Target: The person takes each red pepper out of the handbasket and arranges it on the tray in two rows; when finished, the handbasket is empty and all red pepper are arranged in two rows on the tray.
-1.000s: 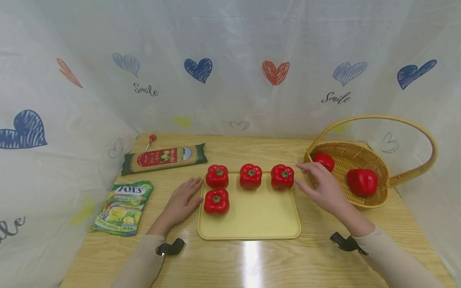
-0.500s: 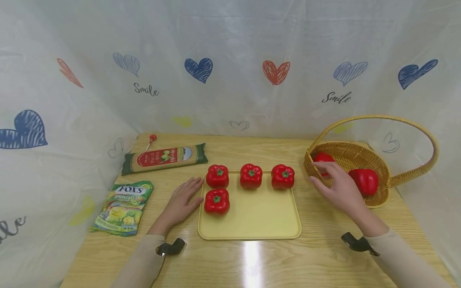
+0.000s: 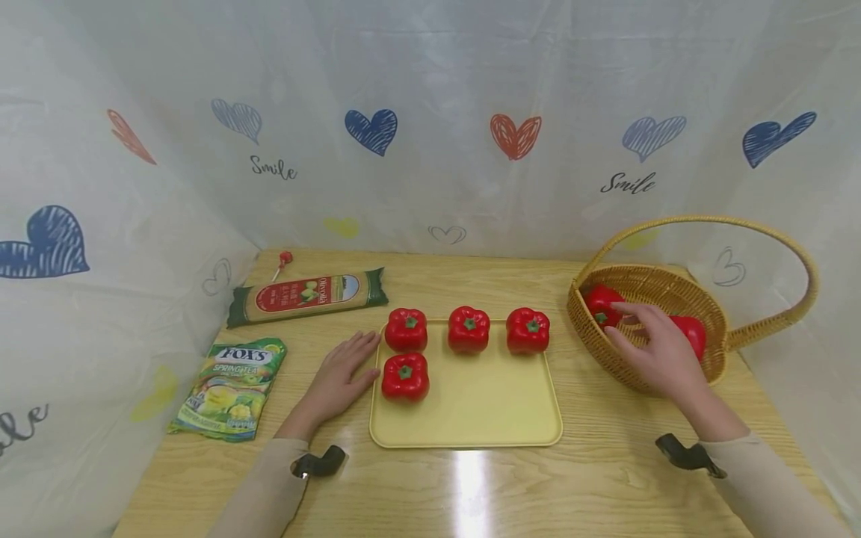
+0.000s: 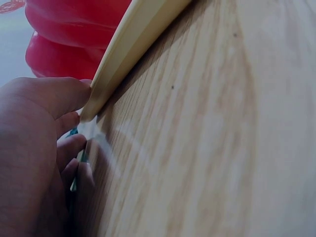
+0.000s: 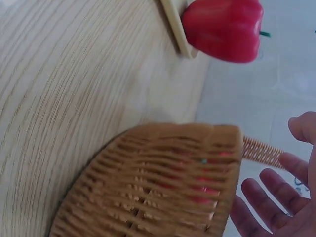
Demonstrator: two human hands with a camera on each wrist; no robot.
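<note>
My left hand (image 3: 341,377) rests on the table with its fingers extended, thumb at the left rim of the yellow tray (image 3: 477,418). In the left wrist view its fingertips meet the tray wall (image 4: 121,54). On the tray stand several red bell peppers: one front left (image 3: 405,377), the others in a back row (image 3: 468,329). My right hand (image 3: 662,351) hovers over the wicker basket (image 3: 673,284), thumb and fingers spread. Its fingertips are close to a red bell pepper (image 3: 603,305) inside; contact cannot be told. Another red bell pepper (image 3: 693,332) is partly hidden behind that hand.
A pasta packet (image 3: 308,297) lies behind the left hand, with a red lollipop (image 3: 285,258) beyond it. A green candy bag (image 3: 230,388) lies to the left. The basket's tall handle (image 3: 706,219) arches over it. A printed curtain (image 3: 430,172) hangs behind the table.
My right hand has moved right from beside the tray to above the basket. The basket's left pepper has tipped so its green stem now shows. The left hand has stayed still.
</note>
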